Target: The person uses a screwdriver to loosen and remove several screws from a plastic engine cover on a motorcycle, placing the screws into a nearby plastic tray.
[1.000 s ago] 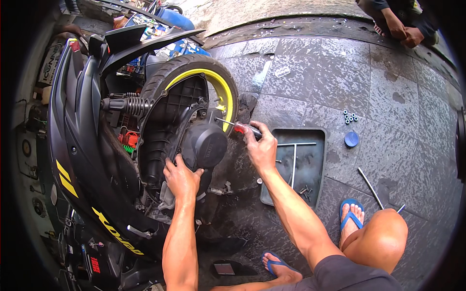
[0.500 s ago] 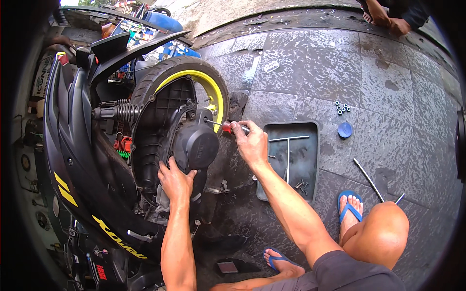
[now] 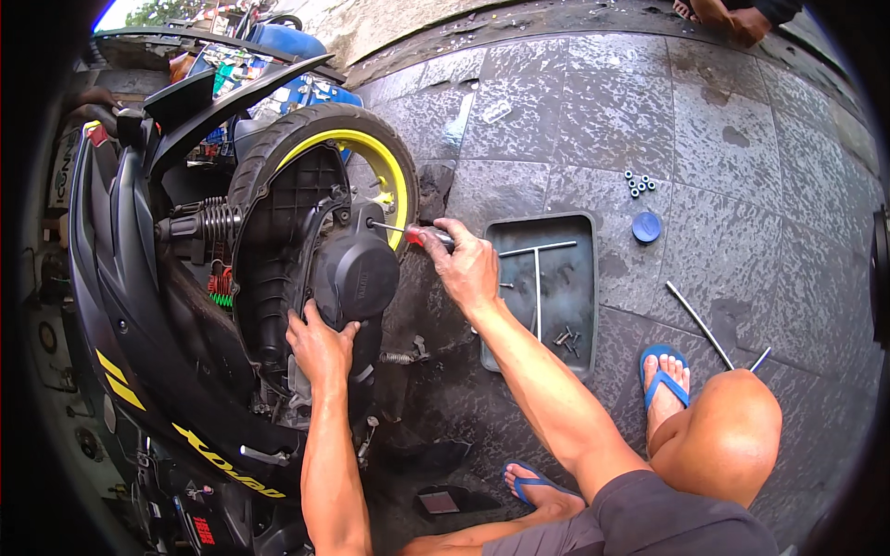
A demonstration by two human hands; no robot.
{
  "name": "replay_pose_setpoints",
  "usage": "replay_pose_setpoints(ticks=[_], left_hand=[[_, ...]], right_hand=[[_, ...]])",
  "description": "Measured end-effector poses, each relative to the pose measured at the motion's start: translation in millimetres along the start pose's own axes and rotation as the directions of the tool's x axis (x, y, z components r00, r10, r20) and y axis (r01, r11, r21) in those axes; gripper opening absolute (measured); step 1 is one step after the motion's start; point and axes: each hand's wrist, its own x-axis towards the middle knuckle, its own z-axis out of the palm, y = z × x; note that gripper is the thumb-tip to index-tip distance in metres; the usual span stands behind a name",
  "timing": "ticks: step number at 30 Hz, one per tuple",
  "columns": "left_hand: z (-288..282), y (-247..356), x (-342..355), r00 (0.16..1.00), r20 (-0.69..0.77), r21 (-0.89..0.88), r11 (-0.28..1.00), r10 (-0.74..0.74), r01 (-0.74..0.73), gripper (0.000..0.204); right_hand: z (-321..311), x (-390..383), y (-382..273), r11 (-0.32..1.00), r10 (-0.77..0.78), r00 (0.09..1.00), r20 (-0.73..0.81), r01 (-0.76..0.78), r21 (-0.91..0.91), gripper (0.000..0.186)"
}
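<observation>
Right of the black cover (image 3: 363,276), the right hand (image 3: 465,269) was closed round a screwdriver (image 3: 416,234), its shaft running left from the grip to the cover's upper edge. The left hand (image 3: 323,352) lay spread against the cover's lower left. Above the cover stood a wheel (image 3: 404,181); right of it, the right forearm (image 3: 542,385) hid part of a tray (image 3: 588,278).

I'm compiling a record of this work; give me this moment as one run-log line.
left hand: against black cover | right hand: grips red-handled screwdriver, tip at cover's top | tray: T-shaped bar, screws
</observation>
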Motion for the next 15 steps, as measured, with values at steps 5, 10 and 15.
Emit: replay_pose_setpoints(ticks=[5, 10, 15], left_hand=[[1, 1, 0, 1.000, -0.002, 0.004, 1.000, 0.011, -0.011, 0.084], [-3, 4, 1, 1.000, 0.022, 0.013, 1.000, -0.002, 0.001, 0.083], [0, 0, 1, 1.000, 0.019, 0.021, 1.000, 0.014, -0.014, 0.083]], right_hand=[[11, 3, 8, 0.948, -0.264, 0.954, -0.139, 0.284, 0.147, 0.030], [17, 5, 6, 0.934, -0.219, 0.966, -0.137, 0.248, 0.258, 0.031], [20, 6, 7, 0.944, -0.262, 0.947, -0.185, 0.291, 0.154, 0.029]])
